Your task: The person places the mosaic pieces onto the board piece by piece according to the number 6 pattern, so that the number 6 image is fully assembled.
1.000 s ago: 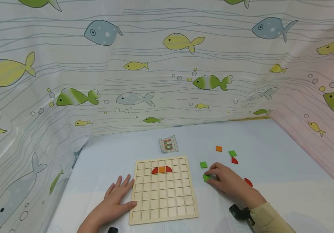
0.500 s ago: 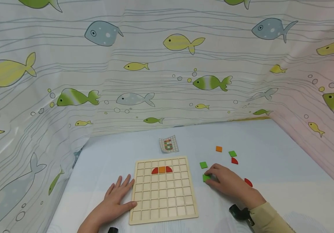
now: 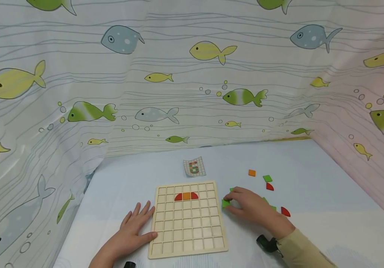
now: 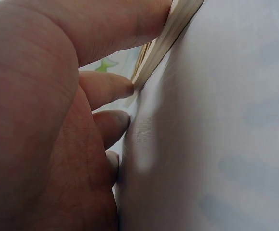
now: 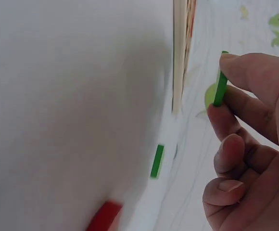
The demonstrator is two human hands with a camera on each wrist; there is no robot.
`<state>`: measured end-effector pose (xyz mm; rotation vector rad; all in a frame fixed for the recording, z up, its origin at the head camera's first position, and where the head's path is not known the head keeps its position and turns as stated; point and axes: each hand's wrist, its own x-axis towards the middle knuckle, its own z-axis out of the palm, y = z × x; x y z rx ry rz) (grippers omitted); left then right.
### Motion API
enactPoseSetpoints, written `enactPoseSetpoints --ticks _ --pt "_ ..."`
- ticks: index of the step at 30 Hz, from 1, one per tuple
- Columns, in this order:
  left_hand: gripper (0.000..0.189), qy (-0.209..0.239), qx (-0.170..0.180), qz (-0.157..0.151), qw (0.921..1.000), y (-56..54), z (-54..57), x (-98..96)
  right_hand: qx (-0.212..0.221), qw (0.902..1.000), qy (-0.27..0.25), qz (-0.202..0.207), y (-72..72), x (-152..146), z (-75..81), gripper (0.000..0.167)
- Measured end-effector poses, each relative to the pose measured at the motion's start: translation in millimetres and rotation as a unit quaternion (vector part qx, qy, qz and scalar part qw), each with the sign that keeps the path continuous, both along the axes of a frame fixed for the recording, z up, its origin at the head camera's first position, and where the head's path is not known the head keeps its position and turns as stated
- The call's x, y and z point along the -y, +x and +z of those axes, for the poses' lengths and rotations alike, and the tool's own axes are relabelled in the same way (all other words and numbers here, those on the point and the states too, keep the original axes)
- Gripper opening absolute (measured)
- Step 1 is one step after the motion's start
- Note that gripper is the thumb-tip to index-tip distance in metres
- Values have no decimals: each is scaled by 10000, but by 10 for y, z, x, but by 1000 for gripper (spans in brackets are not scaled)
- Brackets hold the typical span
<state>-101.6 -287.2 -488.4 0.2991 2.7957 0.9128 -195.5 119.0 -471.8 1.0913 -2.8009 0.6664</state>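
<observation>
Between thumb and fingers, my right hand (image 3: 253, 208) pinches a green square tile (image 3: 225, 203) just off the right side of the wooden grid board (image 3: 187, 225). In the right wrist view the same tile (image 5: 221, 86) is raised edge-on above the table. My left hand (image 3: 133, 231) lies with fingers spread at the board's left side, its thumb on the frame. The left wrist view shows the thumb (image 4: 125, 29) against the board's edge (image 4: 163, 45). Near the top of the grid, an orange square (image 3: 186, 195) sits between two red quarter-circle tiles (image 3: 178, 197).
Behind the board lies a paper pattern card (image 3: 194, 166). Loose tiles on the right include an orange square (image 3: 252, 173), a green square (image 3: 267, 178) and red quarter circles (image 3: 285, 211). More green tiles (image 3: 273, 208) peek out behind my right hand. Fish-printed cloth encloses the table.
My right hand has moved left toward the board, carrying the green tile up off the table. Green tiles it had covered now show partly. The left hand and board have stayed put.
</observation>
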Motion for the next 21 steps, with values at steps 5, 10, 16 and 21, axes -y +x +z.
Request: enactPoseSetpoints --ticks 5,10,16,21 --pt "84 -3 32 21 10000 6 8 -7 30 9999 93 73 -21 184 91 23" --pt "83 -14 -13 39 10000 21 14 -7 94 9994 181 287 -44 382 154 23" --pt "83 8 -86 8 10000 30 7 6 159 9983 328 456 -66 616 222 24" --pt "83 47 -54 -10 10000 30 -2 9 159 9964 563 611 -82 810 292 27"
